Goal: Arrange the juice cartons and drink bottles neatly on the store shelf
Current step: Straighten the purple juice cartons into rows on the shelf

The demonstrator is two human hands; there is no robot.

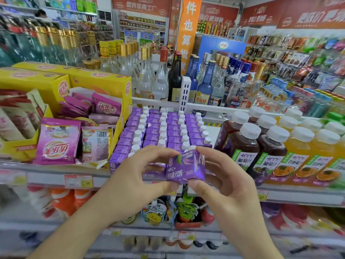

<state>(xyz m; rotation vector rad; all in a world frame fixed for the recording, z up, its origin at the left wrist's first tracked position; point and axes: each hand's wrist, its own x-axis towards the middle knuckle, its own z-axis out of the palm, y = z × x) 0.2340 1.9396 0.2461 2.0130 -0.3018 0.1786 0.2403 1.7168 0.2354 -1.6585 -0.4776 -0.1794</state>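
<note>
Shelf (46, 174) edge with price tags fronts crowded store aisles.

Two hands (141, 171) show. Purple juice cartons (162, 128) stand in four rows, one more held in front. Three dark grape juice bottles (240, 146) are visible beside several orange ones (298, 152), count unclear.

Front cartons' (119, 161) lower faces behind the hands (186, 176)
</note>
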